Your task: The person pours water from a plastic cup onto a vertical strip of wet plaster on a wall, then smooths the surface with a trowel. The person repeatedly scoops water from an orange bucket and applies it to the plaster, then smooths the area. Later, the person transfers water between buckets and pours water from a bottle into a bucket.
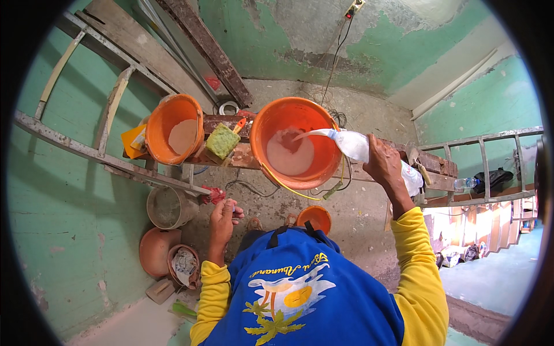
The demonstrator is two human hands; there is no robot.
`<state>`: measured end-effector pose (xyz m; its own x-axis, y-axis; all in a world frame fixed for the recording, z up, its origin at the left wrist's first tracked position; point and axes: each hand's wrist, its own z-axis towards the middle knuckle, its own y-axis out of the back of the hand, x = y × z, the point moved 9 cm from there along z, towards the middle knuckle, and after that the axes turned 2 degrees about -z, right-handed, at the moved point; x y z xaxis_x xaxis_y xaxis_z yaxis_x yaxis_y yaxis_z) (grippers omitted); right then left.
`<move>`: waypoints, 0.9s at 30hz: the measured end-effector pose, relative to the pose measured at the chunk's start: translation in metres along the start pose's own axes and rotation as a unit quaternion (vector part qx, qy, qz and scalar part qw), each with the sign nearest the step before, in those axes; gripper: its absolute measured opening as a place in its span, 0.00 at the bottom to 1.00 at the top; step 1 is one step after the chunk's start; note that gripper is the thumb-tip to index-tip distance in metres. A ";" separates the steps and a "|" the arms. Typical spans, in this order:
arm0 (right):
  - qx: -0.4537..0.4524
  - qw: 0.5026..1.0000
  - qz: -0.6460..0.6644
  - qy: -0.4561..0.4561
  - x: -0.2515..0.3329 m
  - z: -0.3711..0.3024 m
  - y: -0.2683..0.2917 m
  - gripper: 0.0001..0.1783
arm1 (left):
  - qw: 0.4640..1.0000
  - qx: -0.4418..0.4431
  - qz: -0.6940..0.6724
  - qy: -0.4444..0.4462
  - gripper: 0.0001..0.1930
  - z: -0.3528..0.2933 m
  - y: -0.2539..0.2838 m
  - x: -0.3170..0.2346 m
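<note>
My right hand (384, 164) grips a white plastic bottle (353, 145) by its body, tilted with its neck to the left. A white stream (314, 132) runs from its mouth into the large orange bucket (292, 111), which stands on a plank and holds pale powder or paste. My left hand (222, 222) hangs low, left of my body, with its fingers curled together. Something small and pale shows at its fingertips, too small to name. A second orange bucket (158, 134) with pale contents stands farther left, and between the two lies a green sponge (222, 142).
The plank (242, 155) bridges a ladder at the left (92, 151) and another at the right (485, 164). A brush with an orange handle (239, 124) lies beside the sponge. Below are a grey bucket (183, 216), a small orange bucket (316, 214) and loose cables (245, 183).
</note>
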<state>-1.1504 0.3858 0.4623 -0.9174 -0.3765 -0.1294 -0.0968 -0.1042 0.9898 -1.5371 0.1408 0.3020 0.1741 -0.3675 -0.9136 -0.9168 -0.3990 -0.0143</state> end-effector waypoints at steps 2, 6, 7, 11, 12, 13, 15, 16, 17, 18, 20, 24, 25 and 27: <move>-0.001 1.000 -0.003 0.000 -0.001 0.000 0.000 0.27 | 1.000 0.002 0.000 0.000 0.19 0.000 0.000 0.000; -0.002 1.000 -0.004 0.001 0.001 0.000 0.003 0.27 | 1.000 0.007 0.001 -0.003 0.19 0.000 -0.001 0.001; -0.004 1.000 -0.005 0.002 0.001 0.000 0.004 0.27 | 1.000 0.009 0.002 -0.006 0.19 0.000 -0.002 0.000; -0.013 1.000 -0.007 0.011 0.000 -0.002 0.002 0.26 | 1.000 0.011 0.004 -0.006 0.19 0.000 -0.005 -0.003; -0.014 1.000 -0.008 0.010 0.000 -0.002 0.002 0.26 | 1.000 0.012 0.005 -0.007 0.19 -0.001 -0.006 -0.003; -0.015 1.000 -0.009 0.010 -0.001 -0.002 0.002 0.26 | 1.000 0.012 0.006 -0.009 0.19 -0.001 -0.006 -0.004; -0.022 1.000 -0.009 0.014 -0.001 -0.003 0.002 0.26 | 1.000 0.015 0.004 -0.013 0.19 -0.001 -0.008 -0.005; -0.026 0.999 -0.010 0.016 -0.001 -0.004 0.002 0.26 | 1.000 0.017 0.004 -0.015 0.18 -0.001 -0.008 -0.005; -0.028 0.999 -0.009 0.017 -0.001 -0.004 0.003 0.26 | 1.000 0.019 0.002 -0.017 0.18 -0.001 -0.009 -0.006; -0.030 0.999 -0.008 0.018 -0.001 -0.005 0.003 0.26 | 1.000 0.019 0.002 -0.018 0.18 -0.001 -0.010 -0.008; -0.032 0.999 -0.006 0.019 -0.001 -0.005 0.002 0.26 | 1.000 0.021 0.004 -0.023 0.18 -0.002 -0.013 -0.012; -0.037 0.999 -0.003 0.020 -0.002 -0.007 0.003 0.27 | 0.999 0.030 0.013 -0.036 0.18 -0.001 -0.022 -0.026; -0.040 0.999 0.000 0.021 -0.001 -0.007 0.003 0.27 | 0.999 0.032 0.015 -0.039 0.18 0.000 -0.023 -0.029; -0.040 0.999 0.004 0.016 -0.002 -0.007 -0.001 0.28 | 0.998 0.038 0.021 -0.054 0.18 0.002 -0.025 -0.033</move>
<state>-1.1462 0.3801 0.4616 -0.9052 -0.4061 -0.1251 -0.0581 -0.1734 0.9831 -1.5207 0.1644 0.3314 0.0985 -0.2886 -0.9524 -0.9479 -0.3187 -0.0014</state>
